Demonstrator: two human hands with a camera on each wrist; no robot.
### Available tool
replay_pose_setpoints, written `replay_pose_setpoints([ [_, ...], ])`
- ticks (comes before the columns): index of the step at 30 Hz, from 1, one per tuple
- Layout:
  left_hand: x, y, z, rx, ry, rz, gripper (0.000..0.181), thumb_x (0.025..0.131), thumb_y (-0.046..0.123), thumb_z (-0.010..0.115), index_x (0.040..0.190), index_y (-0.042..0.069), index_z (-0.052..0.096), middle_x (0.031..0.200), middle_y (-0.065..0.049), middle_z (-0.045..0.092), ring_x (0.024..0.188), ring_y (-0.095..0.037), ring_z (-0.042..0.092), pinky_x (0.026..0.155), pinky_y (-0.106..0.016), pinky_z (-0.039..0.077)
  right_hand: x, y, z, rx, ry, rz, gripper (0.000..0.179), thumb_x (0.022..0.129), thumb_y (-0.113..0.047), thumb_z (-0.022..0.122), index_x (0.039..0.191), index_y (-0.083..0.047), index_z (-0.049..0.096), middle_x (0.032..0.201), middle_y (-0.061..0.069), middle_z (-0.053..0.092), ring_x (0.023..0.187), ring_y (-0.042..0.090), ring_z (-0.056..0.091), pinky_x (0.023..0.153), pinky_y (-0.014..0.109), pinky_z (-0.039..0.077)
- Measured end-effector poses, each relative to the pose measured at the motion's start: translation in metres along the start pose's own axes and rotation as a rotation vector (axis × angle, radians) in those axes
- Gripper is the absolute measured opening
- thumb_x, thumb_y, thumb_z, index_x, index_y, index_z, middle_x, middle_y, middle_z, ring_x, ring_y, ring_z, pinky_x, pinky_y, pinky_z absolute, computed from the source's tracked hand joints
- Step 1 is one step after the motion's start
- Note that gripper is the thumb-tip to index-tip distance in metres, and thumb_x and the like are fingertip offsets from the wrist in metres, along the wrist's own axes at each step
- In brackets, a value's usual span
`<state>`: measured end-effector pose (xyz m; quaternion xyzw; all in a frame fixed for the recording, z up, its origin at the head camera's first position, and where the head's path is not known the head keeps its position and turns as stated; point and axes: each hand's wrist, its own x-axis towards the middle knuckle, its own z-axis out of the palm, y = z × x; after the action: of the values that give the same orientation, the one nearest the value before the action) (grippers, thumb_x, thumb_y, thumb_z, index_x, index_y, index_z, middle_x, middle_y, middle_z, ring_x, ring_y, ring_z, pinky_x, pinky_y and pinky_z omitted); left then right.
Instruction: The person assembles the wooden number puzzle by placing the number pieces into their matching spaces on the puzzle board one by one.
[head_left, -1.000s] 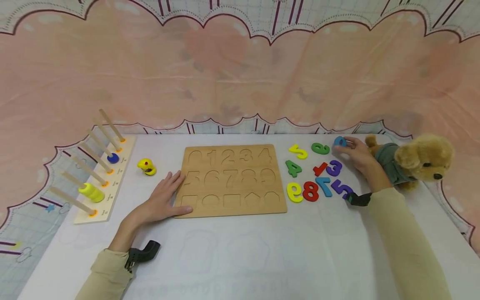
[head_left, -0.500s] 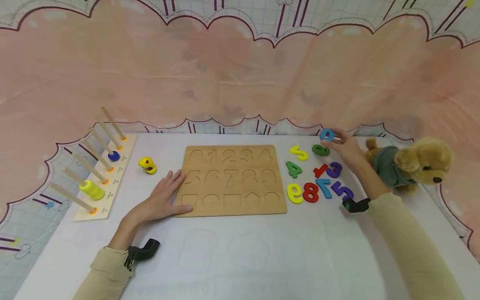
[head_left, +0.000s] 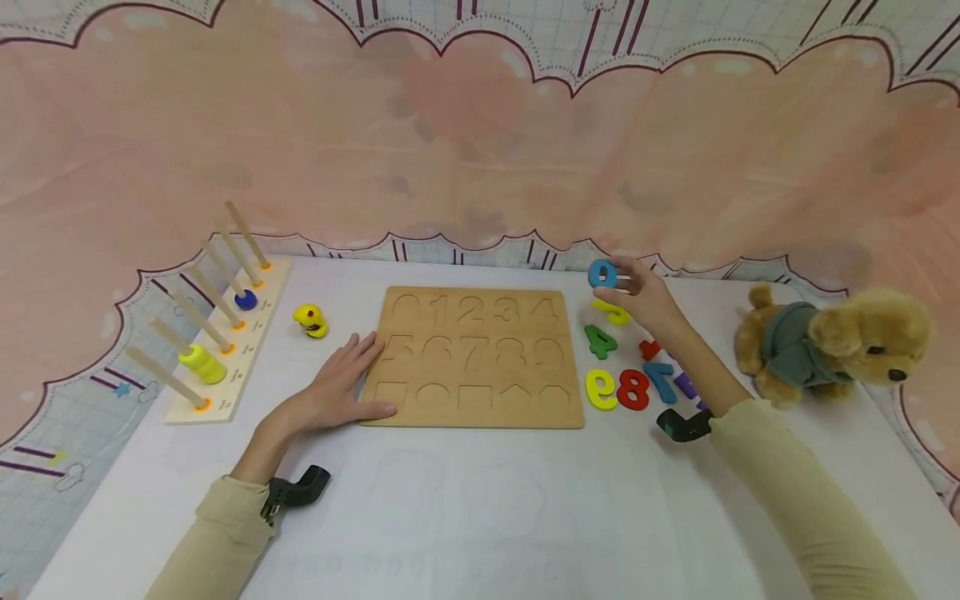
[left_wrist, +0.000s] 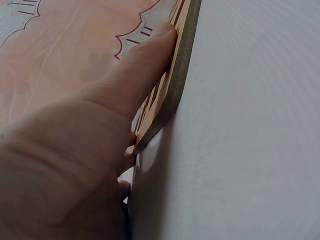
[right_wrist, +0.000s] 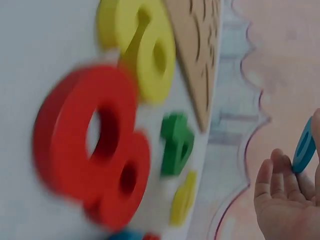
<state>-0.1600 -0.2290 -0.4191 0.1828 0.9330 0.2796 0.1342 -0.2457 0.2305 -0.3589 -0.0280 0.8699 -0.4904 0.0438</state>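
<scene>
My right hand [head_left: 648, 302] pinches a blue number 0 [head_left: 592, 275] between thumb and fingers, held up near the table's back edge. It overlaps the yellow 2 [head_left: 617, 315] in the head view. In the right wrist view the blue 0 [right_wrist: 298, 162] shows edge-on at the fingertips. My left hand [head_left: 330, 395] rests on the left edge of a wooden number board [head_left: 480, 418], fingers spread along that side. Its thumb [left_wrist: 145, 60] lies on the board's top near the front corner. Cut-out outlines of digits and shapes cover the board in three rows.
Right of the board lie a green 4 [head_left: 600, 343], red 8 [head_left: 633, 389], blue 7 [head_left: 660, 382] and other digits, some behind the right arm. A plush dog [head_left: 802, 350] sits far right. Left are a yellow toy duck [head_left: 311, 322] and a pegged counting stand [head_left: 247, 350].
My right hand has carried the blue 0 leftward from beside the plush dog, past the green digit, to above the yellow 2. The left hand stays on the board. The head view has shifted slightly.
</scene>
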Motion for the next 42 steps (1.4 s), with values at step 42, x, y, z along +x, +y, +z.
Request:
replay_pose_setpoints([
  [42, 0.002, 0.000, 0.002, 0.004, -0.004, -0.012, 0.106, 0.080, 0.052, 0.072, 0.155, 0.003, 0.016, 0.164, -0.020, 0.005, 0.151, -0.042, -0.006, 0.120, -0.063, -0.001, 0.063, -0.102, 0.191, -0.254, -0.293, -0.352, 0.066, 0.090, -0.032, 0.069, 0.142, -0.003, 0.042, 0.137, 0.012, 0.053, 0.119, 0.027, 0.057, 0.101, 0.035, 0.050],
])
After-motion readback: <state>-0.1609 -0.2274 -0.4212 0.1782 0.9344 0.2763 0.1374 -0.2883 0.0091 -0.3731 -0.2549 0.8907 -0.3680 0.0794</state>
